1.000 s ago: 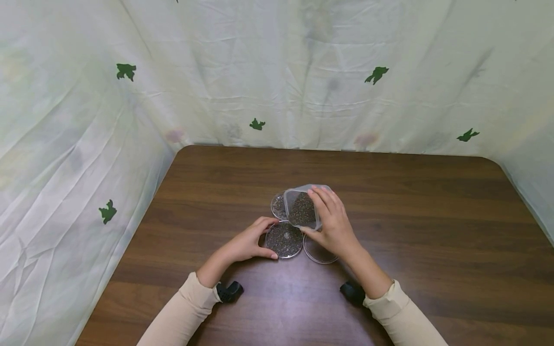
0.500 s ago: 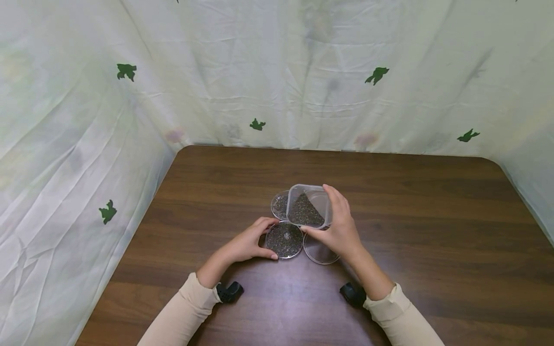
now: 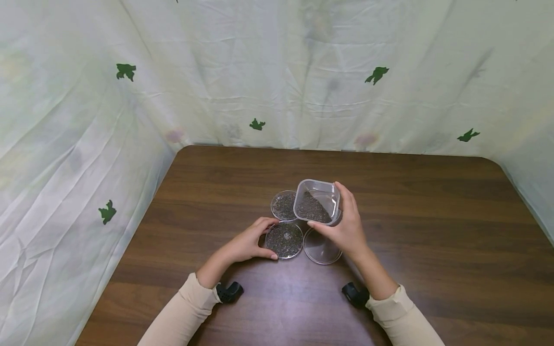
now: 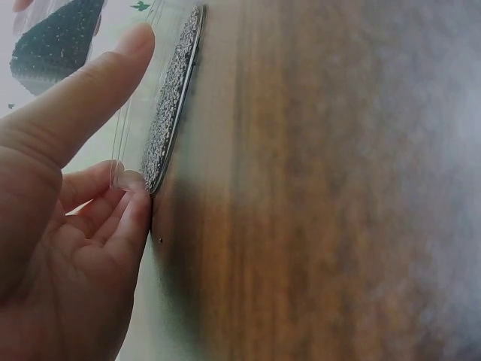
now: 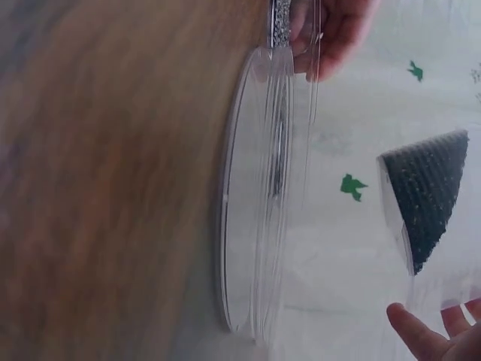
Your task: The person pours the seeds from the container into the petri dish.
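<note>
My right hand (image 3: 346, 228) grips a clear, square plastic container (image 3: 326, 192) by its side, tilted, above the table. Dark, speckled grains (image 5: 428, 184) lie slanted in one corner of it. My left hand (image 3: 248, 240) holds a round, clear petri dish (image 4: 176, 98) between thumb and fingers. A layer of the same grains (image 3: 284, 239) covers that dish's floor. Behind it stands a second petri dish (image 3: 283, 205) with grains in it, partly overlapped by the container. A third petri dish (image 5: 240, 203), on the right below the container, shows no grains.
The dishes stand on a brown wood-grain table (image 3: 225, 192). Pale cloth (image 3: 285, 72) with green bird-like shapes hangs behind and at both sides. Black wrist devices (image 3: 230, 291) are worn at both cuffs. One tiny grain (image 4: 160, 241) lies by the left dish.
My right hand has moved right and slightly back with the container, which has tipped back more level. More of the rear and right dishes now shows. My left hand has stayed put.
</note>
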A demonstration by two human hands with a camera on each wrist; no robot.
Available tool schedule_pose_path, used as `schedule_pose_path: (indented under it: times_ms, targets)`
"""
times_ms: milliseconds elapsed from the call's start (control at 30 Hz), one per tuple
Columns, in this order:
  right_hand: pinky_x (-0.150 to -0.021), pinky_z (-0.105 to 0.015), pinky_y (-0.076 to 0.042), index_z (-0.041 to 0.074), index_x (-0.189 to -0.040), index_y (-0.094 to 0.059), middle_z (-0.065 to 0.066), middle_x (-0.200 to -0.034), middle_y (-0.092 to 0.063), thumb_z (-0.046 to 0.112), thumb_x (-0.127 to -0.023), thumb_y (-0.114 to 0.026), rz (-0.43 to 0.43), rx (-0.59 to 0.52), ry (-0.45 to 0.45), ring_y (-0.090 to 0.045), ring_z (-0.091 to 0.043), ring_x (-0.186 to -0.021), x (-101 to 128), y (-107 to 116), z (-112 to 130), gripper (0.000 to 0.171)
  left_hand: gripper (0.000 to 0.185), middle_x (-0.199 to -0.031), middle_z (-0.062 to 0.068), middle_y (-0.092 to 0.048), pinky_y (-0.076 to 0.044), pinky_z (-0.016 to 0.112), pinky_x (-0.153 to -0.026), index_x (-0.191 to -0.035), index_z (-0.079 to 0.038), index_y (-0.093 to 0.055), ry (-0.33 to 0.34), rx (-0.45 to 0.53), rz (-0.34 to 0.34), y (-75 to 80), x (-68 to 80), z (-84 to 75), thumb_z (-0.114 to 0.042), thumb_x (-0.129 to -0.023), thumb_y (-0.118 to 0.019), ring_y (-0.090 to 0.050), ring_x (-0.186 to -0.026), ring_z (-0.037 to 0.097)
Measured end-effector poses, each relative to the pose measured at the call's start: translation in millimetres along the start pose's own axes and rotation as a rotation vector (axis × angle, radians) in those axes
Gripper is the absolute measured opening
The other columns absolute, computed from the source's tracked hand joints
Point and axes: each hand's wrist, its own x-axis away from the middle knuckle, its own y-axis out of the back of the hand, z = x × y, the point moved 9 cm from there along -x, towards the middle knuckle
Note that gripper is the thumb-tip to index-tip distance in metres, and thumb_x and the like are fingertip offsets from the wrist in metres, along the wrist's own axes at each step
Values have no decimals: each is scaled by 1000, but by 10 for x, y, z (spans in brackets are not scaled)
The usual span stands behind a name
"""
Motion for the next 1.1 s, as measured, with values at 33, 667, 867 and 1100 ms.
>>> schedule_pose_path:
  times_ms: [33,667,867,1100]
  targets:
    - [-86,-28,-36,23,-129,-23,3,-124,-31,37,-48,-77,-7,3,-8,-34,-13,-107,2,4,-59,98,83,-118,0,-33,-31,20,-91,-125,-12,-31,3,-8,-2,-15,-6,54,-37,-57,-71,-41,-105,13]
    - [-80,-43,-40,7,-125,-29,-15,-119,-35,1,-51,-76,-152,-201,-111,-37,-31,-101,-34,374,-29,88,82,-116,6,-34,-34,25,-90,-124,-7,-31,-51,-20,-20,-25,-11,38,-35,-58,-72,-43,-103,20]
    - [-80,-39,-42,17,-127,-26,-4,-123,-32,6,-52,-77,-186,-226,-164,-38,-25,-102,2,430,-470,91,84,-119,3,-33,-31,23,-91,-125,-10,-30,-11,-7,5,-34,-13,55,-39,-58,-70,-42,-105,17]
    - [-83,-36,-40,18,-128,-24,-4,-125,-30,4,-54,-75,-235,-253,-191,-34,-21,-107,44,541,-832,91,83,-118,1,-34,-32,23,-91,-125,-12,-31,-2,-16,-4,-24,-8,58,-40,-57,-70,-42,-104,15]
